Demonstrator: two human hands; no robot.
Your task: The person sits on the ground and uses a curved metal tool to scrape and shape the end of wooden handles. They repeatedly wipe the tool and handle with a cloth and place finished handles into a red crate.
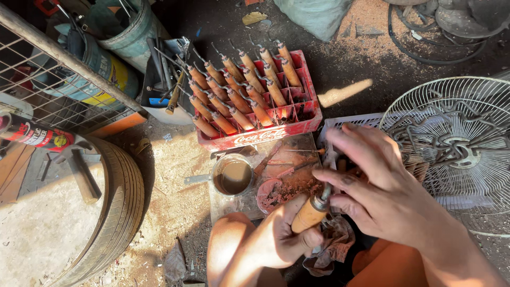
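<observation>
Two bare hands work low in the head view, over sawdust-strewn ground. Largest item: a tyre at lower left, lying flat, with a pale dusty slab filling its middle and a hammer resting on that slab. At right stands a white wire fan guard, face up, partly behind the right hand. Top centre sits a red plastic bottle crate; its compartments hold many wooden-handled tools, handles up and leaning toward upper left, metal tips pointing outward. Left of the crate, a grey box of loose metal tools lies just beside a wire mesh panel. Below the crate, a flat board carries reddish shavings and a small metal cup with a side handle, filled with brown liquid.

Right hand: fingers curled, fingertips pinching the metal collar end of a wooden tool handle. Left hand: closed around the lower part of the same handle, thumb across it. The handle sits tilted between both hands, just below the board's right edge and above a crumpled rag lying between the person's knees.
</observation>
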